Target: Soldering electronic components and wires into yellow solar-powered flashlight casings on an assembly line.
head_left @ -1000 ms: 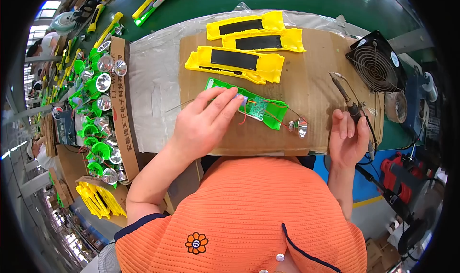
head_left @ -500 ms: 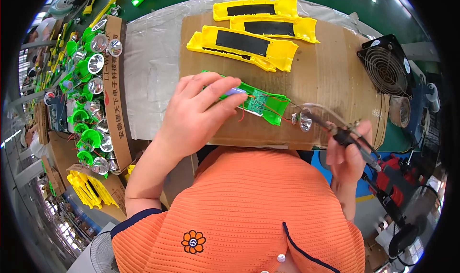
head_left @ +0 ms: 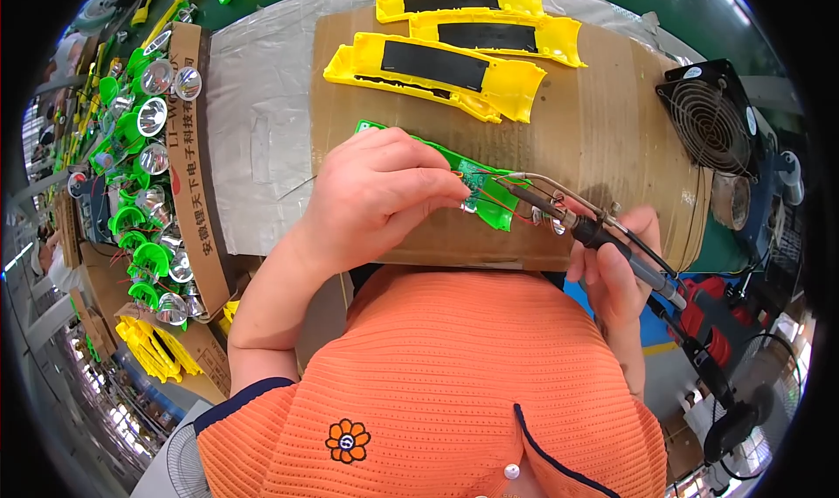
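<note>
A green plastic lamp housing point(head_left: 500, 211) lies on the cardboard, with a small green circuit board point(head_left: 473, 180) and thin red and black wires in it. My left hand point(head_left: 371, 196) reaches over the housing, thumb and fingertips pinched together at the board's left edge; what they pinch is too small to make out. In my right hand point(head_left: 619, 275) is a soldering iron point(head_left: 603, 238) with a thin curved tube along it. Its tip points left, over the right end of the housing. Below the iron, a shiny reflector point(head_left: 557, 224) is partly covered.
Several yellow shells point(head_left: 437, 65) with black pads lie beyond the housing. At the left, green lamp heads point(head_left: 150, 257) with reflectors crowd behind a cardboard wall point(head_left: 199, 166). A black fan point(head_left: 710, 118) and a tape roll point(head_left: 730, 202) stand at the right.
My right hand has brought the soldering iron left and up, over the housing's end. My left fingers have moved right and closed into a pinch at the circuit board.
</note>
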A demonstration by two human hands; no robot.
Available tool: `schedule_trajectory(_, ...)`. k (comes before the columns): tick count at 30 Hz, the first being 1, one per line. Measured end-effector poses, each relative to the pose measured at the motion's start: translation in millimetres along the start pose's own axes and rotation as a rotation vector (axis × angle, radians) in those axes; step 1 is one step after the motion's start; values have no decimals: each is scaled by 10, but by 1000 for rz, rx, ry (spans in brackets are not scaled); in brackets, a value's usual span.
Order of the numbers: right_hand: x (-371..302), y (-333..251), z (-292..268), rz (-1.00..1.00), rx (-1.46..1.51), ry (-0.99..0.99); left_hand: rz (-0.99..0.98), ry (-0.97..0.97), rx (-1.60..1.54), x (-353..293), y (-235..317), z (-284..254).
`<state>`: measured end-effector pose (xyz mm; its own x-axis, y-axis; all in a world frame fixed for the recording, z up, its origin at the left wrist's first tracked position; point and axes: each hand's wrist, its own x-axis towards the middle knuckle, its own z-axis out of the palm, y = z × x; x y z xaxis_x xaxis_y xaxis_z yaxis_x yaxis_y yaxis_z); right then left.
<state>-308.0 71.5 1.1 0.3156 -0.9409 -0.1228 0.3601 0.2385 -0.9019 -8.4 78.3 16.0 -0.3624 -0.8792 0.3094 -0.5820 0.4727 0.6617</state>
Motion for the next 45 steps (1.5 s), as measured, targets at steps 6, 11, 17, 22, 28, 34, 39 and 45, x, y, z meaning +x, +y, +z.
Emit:
schedule_trajectory(6,25,0,25,38,16,-36,-100,27,58,24,109,51)
schedule_trajectory(11,31,-4,100,92,3,-4,-153,58,109,34,140,74)
schedule_trajectory(17,58,-37,142,130,-63,-13,-154,66,154,53,148,88)
schedule_trajectory(22,65,-50,185,150,-136,-14,-154,57,170,46,143,90)
schedule_trajectory(28,84,-33,179,99,-200,-75,-148,79,177,46,159,98)
schedule_trajectory(34,73,-69,237,154,-209,-17,-145,73,180,39,151,100)
schedule_trajectory(39,59,-71,230,165,-244,-28,-146,66,184,36,164,90)
schedule_trajectory(45,54,-76,241,165,-263,-25,-147,59,185,35,170,86)
